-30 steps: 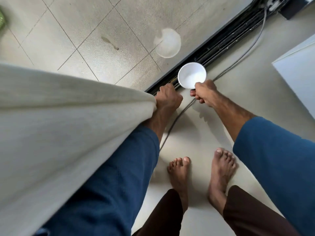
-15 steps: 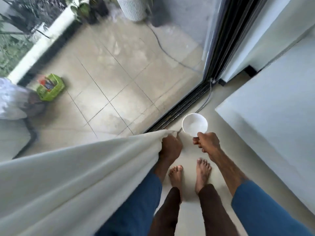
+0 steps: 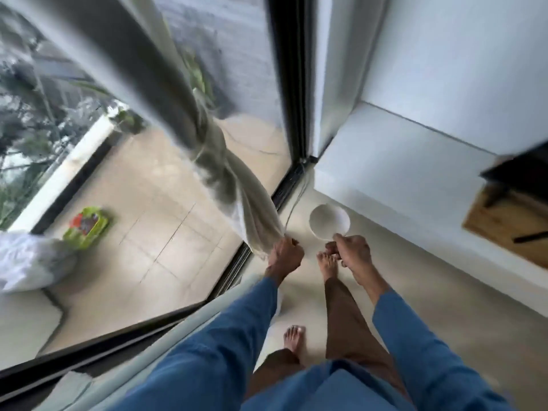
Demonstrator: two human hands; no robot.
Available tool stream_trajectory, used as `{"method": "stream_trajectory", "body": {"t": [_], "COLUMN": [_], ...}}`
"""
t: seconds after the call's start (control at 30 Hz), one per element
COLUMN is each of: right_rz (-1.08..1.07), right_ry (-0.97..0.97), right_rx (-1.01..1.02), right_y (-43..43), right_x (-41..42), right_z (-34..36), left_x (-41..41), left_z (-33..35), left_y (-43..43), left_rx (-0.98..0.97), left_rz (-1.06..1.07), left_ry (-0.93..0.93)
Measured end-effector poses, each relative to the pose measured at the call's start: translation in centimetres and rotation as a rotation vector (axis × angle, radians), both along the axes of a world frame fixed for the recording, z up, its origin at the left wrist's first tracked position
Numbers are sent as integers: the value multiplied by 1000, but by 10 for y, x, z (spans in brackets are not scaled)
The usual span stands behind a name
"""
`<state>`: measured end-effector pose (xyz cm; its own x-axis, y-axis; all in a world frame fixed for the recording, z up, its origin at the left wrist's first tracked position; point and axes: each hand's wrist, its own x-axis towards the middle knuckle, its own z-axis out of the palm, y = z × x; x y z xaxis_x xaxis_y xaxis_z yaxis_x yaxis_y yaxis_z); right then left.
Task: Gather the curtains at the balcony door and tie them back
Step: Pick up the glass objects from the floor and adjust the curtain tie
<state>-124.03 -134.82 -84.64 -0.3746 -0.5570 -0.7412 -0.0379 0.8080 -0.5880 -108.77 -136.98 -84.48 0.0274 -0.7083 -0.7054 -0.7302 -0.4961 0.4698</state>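
At the foot of the balcony door (image 3: 292,84), the left hand (image 3: 284,256) is closed round the lower end of the curtain (image 3: 255,215). From the fist the curtain runs up and to the left in front of the glass as one twisted, bunched rope of pale cloth. The right hand (image 3: 353,256) pinches the rim of a white bowl (image 3: 329,222) just beside it, so it has no free fingers for tying. The cloth looks soft, light and limp. It will likely slump and fan out wherever it is let go, and a loose fold could slide through a slack grip. The best hold, I judge, is higher up, around the whole bundle at its narrow twisted waist, where a tie can cinch it.
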Motion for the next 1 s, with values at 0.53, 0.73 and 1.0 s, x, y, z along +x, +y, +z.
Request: {"method": "stream_trajectory", "body": {"t": [0.53,0.73,1.0], "right_rz": [-540,-775,-1209], "right_ry": [42,90,156], "right_rx": [73,113,197], "right_y": [382,518,644], "right_x": [-64,-125,-191], "right_z": [27,-24,-122], "left_x": [-86,-168,-270], "left_z": [40,3,-72], "left_y": [269,365,479], "left_rx": [168,314,346], "left_rz": [-718,-967,-1264], "left_ry": [130,44,-78]}}
